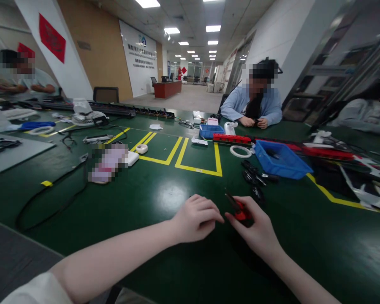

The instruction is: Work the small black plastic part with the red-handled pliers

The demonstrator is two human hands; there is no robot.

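In my right hand (256, 228) is a small red and black tool (240, 213), with a narrow dark end pointing up and away. My fingers are closed around its red part; its exact kind is not clear. Just to the left, my left hand (198, 219) hovers over the green table with its fingers curled. Its fingertips point toward the right hand without touching it. Whatever may be inside the left hand is hidden. Several black handheld parts (251, 173) lie in a loose pile beyond the right hand.
A blue bin (281, 160) with dark items stands behind the pile, near a white ring (240, 152). Yellow tape (199, 170) marks the green tabletop (129, 211). At left lie a phone (109, 162), a white box (132, 158) and a black cable (50, 190). Other people sit around the table.
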